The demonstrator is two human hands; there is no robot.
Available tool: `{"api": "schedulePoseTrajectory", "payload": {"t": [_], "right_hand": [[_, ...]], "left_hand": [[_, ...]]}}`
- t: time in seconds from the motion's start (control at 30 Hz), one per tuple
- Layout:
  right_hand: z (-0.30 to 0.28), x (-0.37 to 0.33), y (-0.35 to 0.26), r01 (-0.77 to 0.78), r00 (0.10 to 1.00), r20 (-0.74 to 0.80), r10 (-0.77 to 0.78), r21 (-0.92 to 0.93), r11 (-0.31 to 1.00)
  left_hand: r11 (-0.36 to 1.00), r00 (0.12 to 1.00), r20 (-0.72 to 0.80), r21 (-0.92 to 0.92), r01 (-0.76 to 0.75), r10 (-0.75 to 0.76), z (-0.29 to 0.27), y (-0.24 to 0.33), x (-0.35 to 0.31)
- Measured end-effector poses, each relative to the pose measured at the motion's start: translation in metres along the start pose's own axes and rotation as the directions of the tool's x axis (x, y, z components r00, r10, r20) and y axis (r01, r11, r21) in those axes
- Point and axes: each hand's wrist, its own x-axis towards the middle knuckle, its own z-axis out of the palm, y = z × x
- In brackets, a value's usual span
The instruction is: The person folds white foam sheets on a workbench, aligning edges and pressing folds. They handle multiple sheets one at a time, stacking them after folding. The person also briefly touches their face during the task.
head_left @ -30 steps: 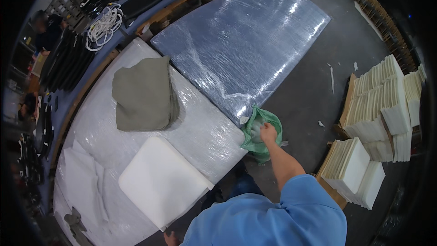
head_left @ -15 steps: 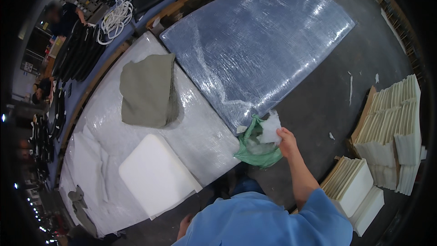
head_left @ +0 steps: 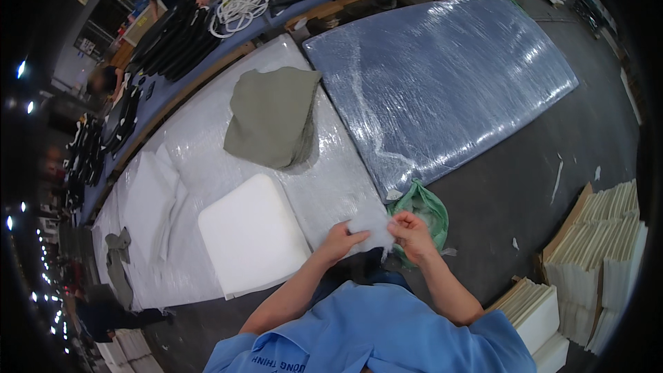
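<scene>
Between my two hands stretches a tuft of white fibre stuffing (head_left: pixel 371 228), held over the near edge of the pale plastic-covered table (head_left: pixel 338 197). My left hand (head_left: pixel 338 242) pinches its left side, and my right hand (head_left: pixel 412 235) grips the right side with fingers curled. Just behind my right hand hangs a green plastic bag (head_left: pixel 434 211), its mouth open on more white stuffing. A white foam cushion pad (head_left: pixel 252 235) lies left of my left hand. Farther back rests a stack of olive-grey fabric pieces (head_left: pixel 269 117).
A blue plastic-wrapped tabletop (head_left: pixel 449 83) adjoins at far right. White sheets of batting (head_left: pixel 148 197) and an olive cloth strip (head_left: pixel 119 266) lie at left. Stacks of cream foam panels (head_left: pixel 594 255) stand right. Beyond, a blue workbench (head_left: pixel 179 86) holds black cushions (head_left: pixel 173 41); people work there.
My right hand has drawn the stuffing out of the green bag and leftward. My left hand has come up from beside my body and taken the stuffing's other side. The view has shifted.
</scene>
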Motion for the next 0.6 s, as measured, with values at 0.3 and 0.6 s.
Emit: {"api": "schedulePoseTrajectory", "payload": {"t": [0.3, 0.6], "right_hand": [[-0.071, 0.041, -0.002, -0.182, 0.961, -0.276, 0.01, -0.606, 0.775], [0.042, 0.048, -0.007, 0.065, 0.922, 0.309, 0.232, -0.717, 0.694]], "left_hand": [[0.812, 0.974, -0.222, -0.576, -0.092, -0.046, -0.041, -0.022, -0.072], [0.948, 0.936, -0.348, -0.313, -0.064, -0.051, -0.058, -0.034, -0.103]]}}
